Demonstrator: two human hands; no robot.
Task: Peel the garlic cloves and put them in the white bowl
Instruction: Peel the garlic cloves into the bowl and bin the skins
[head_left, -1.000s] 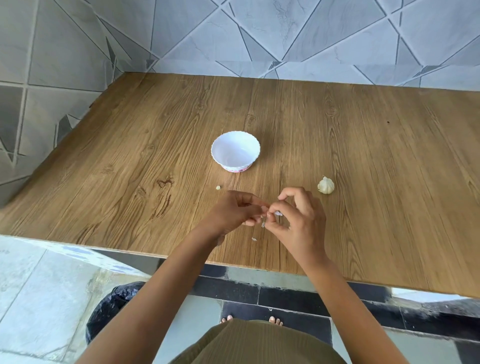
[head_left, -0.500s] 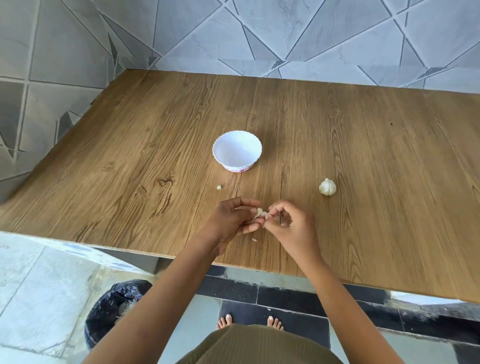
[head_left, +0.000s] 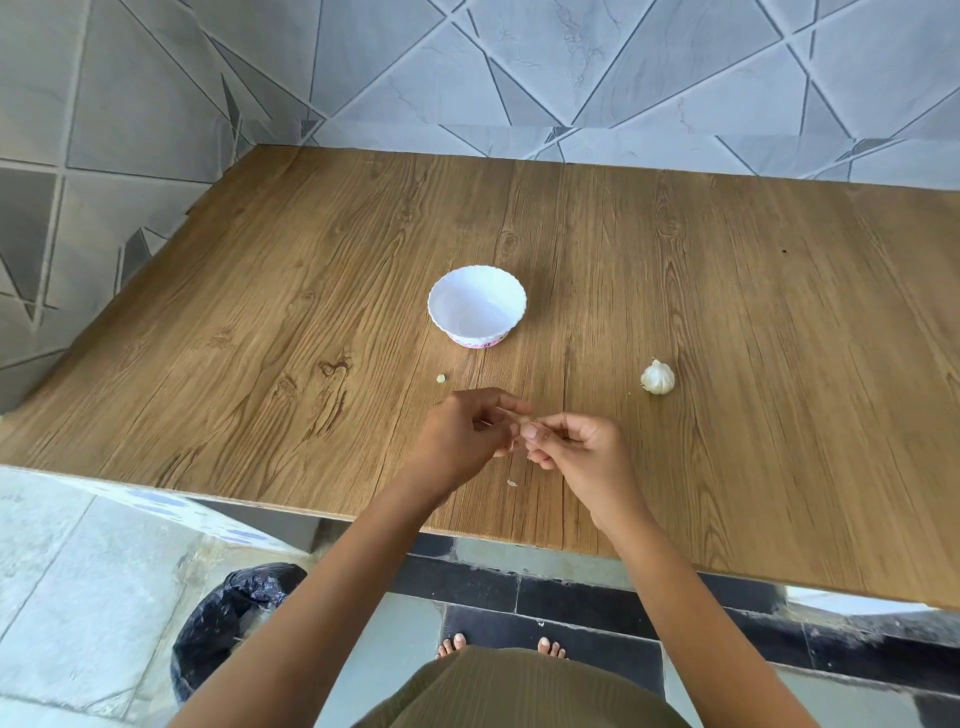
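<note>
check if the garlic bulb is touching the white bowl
Apart. The head view shows bare table between the garlic bulb and the white bowl.

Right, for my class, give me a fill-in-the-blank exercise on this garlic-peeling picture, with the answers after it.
1. The garlic bulb lies to the ____ of the bowl.
2. The bowl is ____ in colour.
3. The left hand and right hand pinch a small clove between them, above the wooden ____.
4. The bin bag on the floor is ____.

Answers: right; white; table; black.
</note>
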